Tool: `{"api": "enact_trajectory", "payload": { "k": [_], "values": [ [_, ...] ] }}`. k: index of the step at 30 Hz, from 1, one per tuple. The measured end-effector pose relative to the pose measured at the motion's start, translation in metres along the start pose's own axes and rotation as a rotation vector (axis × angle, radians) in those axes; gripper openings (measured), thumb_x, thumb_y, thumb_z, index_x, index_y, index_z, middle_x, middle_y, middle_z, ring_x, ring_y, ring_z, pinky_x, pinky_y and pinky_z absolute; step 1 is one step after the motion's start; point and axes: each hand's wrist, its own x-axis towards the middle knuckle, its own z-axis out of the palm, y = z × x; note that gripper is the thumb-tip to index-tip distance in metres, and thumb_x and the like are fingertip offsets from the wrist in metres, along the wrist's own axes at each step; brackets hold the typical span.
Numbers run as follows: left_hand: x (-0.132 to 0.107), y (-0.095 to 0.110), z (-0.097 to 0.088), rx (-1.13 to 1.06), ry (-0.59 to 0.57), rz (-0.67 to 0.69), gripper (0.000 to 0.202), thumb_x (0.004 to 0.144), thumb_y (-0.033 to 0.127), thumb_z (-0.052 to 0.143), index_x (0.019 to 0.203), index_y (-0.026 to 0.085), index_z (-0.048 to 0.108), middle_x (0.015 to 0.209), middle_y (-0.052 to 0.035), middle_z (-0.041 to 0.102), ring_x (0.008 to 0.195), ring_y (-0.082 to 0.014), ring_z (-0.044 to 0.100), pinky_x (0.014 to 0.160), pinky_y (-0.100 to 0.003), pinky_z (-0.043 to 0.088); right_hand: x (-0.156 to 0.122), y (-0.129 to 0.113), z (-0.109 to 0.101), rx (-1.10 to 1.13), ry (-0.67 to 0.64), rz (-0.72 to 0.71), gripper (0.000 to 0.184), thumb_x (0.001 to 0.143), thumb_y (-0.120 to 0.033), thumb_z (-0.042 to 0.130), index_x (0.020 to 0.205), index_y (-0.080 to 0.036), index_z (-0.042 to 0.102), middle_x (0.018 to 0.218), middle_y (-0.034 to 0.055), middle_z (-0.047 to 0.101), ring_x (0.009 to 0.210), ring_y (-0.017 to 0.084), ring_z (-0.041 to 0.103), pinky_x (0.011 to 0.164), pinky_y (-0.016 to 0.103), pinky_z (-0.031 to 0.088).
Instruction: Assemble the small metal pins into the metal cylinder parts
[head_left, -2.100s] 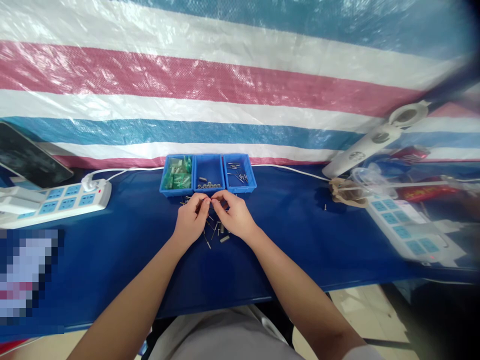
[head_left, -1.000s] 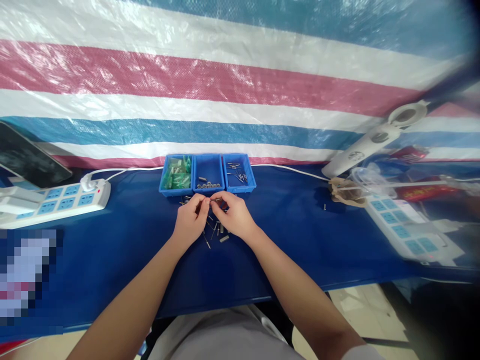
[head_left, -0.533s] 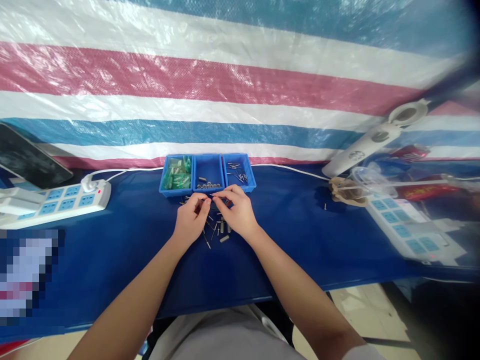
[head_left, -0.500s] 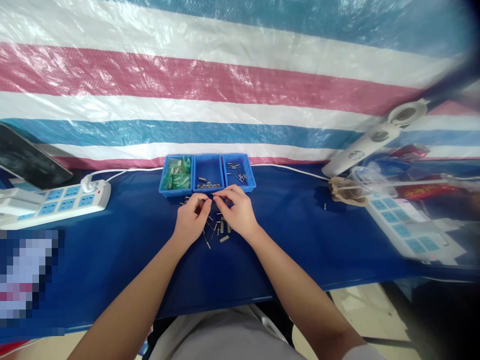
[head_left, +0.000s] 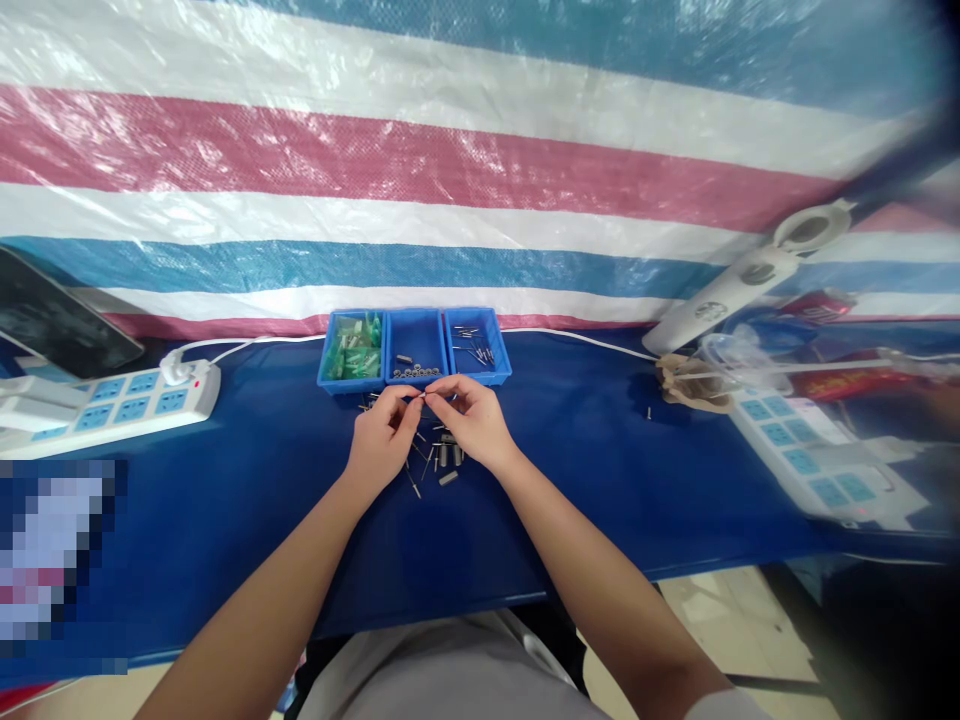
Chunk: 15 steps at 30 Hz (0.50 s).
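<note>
My left hand (head_left: 384, 428) and my right hand (head_left: 474, 420) meet at their fingertips just in front of the blue bins. Both are closed in a pinch around a small metal part (head_left: 422, 395), mostly covered by the fingers. Under and below the hands lie several loose blind rivets (head_left: 415, 484) with thin stems, along with short grey metal cylinders (head_left: 448, 478). The left bin (head_left: 352, 384) holds green and clear plastic packets, the middle bin (head_left: 415, 325) small metal cylinders, and the right bin (head_left: 491, 378) several rivets.
White power strips stand at the left (head_left: 196, 400) and right (head_left: 795, 480). A dark screen (head_left: 64, 310) leans at the far left. Toward the right are a white handheld device (head_left: 720, 300), a torn brown paper bag (head_left: 694, 385) and a lone small rivet (head_left: 649, 413). Striped sheeting (head_left: 450, 220) hangs behind.
My right fingertips have shifted slightly down and toward the left ones, and the two pinches now touch. The bins and loose parts stay where they were.
</note>
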Motion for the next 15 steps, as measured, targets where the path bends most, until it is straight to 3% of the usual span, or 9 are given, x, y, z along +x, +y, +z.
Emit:
{"api": "enact_trajectory", "payload": {
  "k": [15],
  "values": [
    [-0.001,-0.0005,-0.001,-0.057,-0.015,0.011,0.021,0.098,0.04,0.055,0.099,0.021,0.064,0.062,0.0047,0.062,0.055,-0.0108,0.059,0.058,-0.022,0.044,-0.0023,-0.0023,-0.0013,-0.205,-0.016,-0.067,0.016,0.094,-0.034,0.066,0.09,-0.022,0.075,0.089,0.0026,0.075,0.08,0.016,0.068,0.07,0.028,0.051]
  ]
}}
